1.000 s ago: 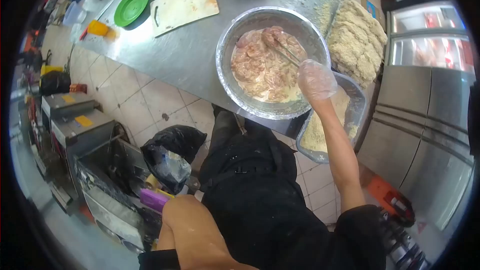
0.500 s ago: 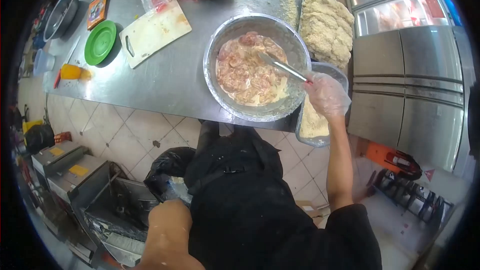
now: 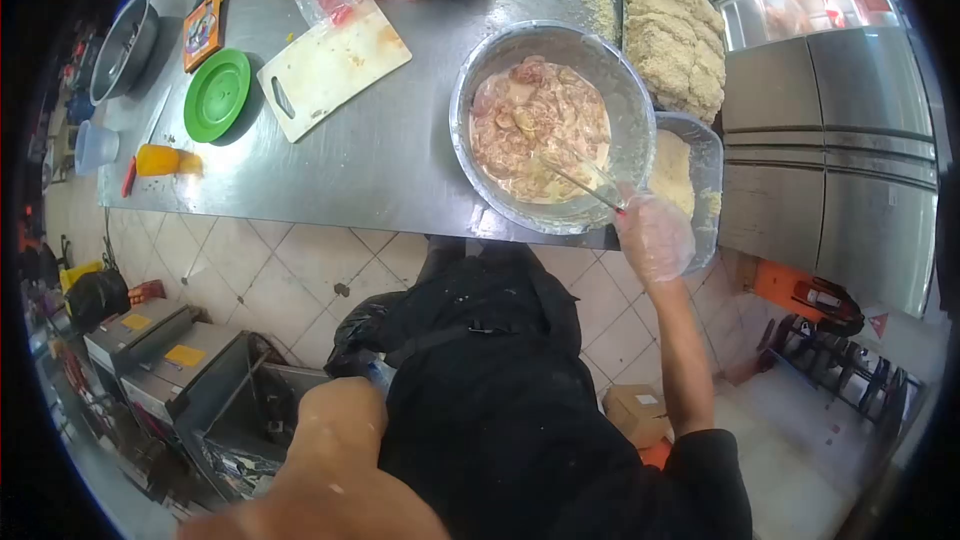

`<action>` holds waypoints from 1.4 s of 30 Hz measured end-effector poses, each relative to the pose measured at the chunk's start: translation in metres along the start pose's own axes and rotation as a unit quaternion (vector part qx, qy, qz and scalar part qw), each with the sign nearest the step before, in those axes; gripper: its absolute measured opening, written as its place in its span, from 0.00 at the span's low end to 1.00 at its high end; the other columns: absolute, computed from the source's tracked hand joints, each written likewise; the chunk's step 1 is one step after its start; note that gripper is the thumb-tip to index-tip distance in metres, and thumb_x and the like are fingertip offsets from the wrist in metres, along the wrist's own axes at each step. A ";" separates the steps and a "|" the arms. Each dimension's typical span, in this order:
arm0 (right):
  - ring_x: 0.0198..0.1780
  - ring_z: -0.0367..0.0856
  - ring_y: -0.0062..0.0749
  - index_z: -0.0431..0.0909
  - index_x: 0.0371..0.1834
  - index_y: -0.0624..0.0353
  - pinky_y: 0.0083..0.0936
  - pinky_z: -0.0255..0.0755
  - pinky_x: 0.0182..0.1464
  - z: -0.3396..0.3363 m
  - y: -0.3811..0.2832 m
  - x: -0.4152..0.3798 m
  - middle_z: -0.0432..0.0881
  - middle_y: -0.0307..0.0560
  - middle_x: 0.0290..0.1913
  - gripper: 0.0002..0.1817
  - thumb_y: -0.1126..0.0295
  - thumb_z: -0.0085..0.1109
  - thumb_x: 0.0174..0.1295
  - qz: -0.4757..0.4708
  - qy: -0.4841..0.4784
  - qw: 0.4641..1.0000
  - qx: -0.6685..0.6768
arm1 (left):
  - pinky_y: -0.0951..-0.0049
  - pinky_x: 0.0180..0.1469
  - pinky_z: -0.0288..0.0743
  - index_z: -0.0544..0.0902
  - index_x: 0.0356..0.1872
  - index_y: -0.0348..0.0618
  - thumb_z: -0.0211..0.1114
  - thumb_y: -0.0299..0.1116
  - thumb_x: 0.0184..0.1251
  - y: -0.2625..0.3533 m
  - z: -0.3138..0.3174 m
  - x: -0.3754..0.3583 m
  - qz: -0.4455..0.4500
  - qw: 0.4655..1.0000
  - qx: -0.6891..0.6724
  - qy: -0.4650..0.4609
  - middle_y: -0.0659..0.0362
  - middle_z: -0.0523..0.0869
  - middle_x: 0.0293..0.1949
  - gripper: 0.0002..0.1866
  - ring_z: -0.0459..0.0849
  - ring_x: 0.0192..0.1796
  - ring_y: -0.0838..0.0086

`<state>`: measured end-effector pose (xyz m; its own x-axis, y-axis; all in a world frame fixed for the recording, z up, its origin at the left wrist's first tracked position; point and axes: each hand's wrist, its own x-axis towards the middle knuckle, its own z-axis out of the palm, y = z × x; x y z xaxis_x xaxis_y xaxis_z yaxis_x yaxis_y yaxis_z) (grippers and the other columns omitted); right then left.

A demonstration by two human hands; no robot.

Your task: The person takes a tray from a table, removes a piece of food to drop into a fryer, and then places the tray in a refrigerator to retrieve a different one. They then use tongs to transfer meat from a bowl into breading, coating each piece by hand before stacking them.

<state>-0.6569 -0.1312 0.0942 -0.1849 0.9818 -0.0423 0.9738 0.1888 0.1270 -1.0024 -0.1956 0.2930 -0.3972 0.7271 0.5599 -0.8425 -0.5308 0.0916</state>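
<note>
Wearing a clear plastic glove, my right hand [image 3: 655,235] is closed around metal tongs [image 3: 583,183]. Their tips dip into the pale, wet meat pieces [image 3: 535,125] in a large metal bowl [image 3: 632,120] at the table's edge. The tongs' two arms look slightly apart, and I cannot see a piece between them. Low on the left, beside my black apron, is my left hand [image 3: 345,408], its fingers hidden from view. A black plastic bag [image 3: 362,328] is just beyond it.
A crumb-coated heap [image 3: 675,40] and a tub [image 3: 708,195] of pale crumbs stand right of the bowl. On the metal table [image 3: 330,180] lie a white cutting board [image 3: 335,70], a green plate [image 3: 217,95] and a knife [image 3: 130,175]. Steel refrigerators [image 3: 830,130] stand at right.
My right hand has drawn the tongs lower and toward me, from the upper right of the meat to its near side. The view has shifted slightly.
</note>
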 end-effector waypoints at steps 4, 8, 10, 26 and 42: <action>0.32 0.85 0.50 0.84 0.42 0.56 0.44 0.77 0.35 -0.001 -0.020 0.019 0.85 0.52 0.31 0.12 0.64 0.67 0.58 0.032 0.015 0.999 0.026 | 0.70 0.26 0.70 0.72 0.28 0.42 0.61 0.24 0.67 0.005 0.000 0.009 0.012 1.000 -0.007 0.003 0.60 0.71 0.24 0.08 0.73 0.24 0.66; 0.33 0.85 0.52 0.83 0.39 0.55 0.46 0.77 0.36 0.029 -0.032 0.032 0.84 0.55 0.30 0.10 0.63 0.65 0.60 0.039 0.010 0.999 0.026 | 0.71 0.25 0.70 0.72 0.28 0.42 0.61 0.24 0.67 0.014 -0.009 0.021 0.048 0.997 -0.026 0.046 0.60 0.71 0.24 0.08 0.72 0.23 0.66; 0.33 0.85 0.52 0.83 0.38 0.56 0.47 0.77 0.36 0.061 -0.026 0.033 0.84 0.55 0.30 0.09 0.63 0.65 0.60 0.038 0.024 0.998 0.038 | 0.71 0.24 0.70 0.72 0.28 0.42 0.61 0.24 0.67 0.019 -0.014 0.028 0.062 0.996 -0.022 0.066 0.60 0.71 0.23 0.08 0.72 0.23 0.66; 0.36 0.82 0.47 0.85 0.55 0.54 0.37 0.73 0.41 -0.099 0.092 -0.018 0.85 0.58 0.36 0.17 0.64 0.61 0.64 0.224 -0.145 0.934 0.239 | 0.66 0.55 0.76 0.81 0.57 0.32 0.48 0.43 0.83 0.015 -0.207 -0.052 -0.397 0.695 0.582 0.143 0.53 0.85 0.45 0.23 0.84 0.49 0.66; 0.46 0.85 0.54 0.79 0.59 0.59 0.47 0.78 0.47 -0.121 0.077 -0.057 0.86 0.58 0.43 0.23 0.62 0.64 0.62 0.285 -0.201 0.937 -0.033 | 0.66 0.43 0.76 0.83 0.57 0.43 0.63 0.36 0.73 -0.043 -0.209 -0.043 -0.517 0.526 0.626 -0.256 0.52 0.88 0.41 0.16 0.85 0.43 0.60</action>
<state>-0.5879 -0.1702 0.2264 0.4405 0.8398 -0.3173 0.8862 -0.3502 0.3034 -1.0251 -0.1127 0.0925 0.4567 0.8664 -0.2021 0.5135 -0.0712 0.8551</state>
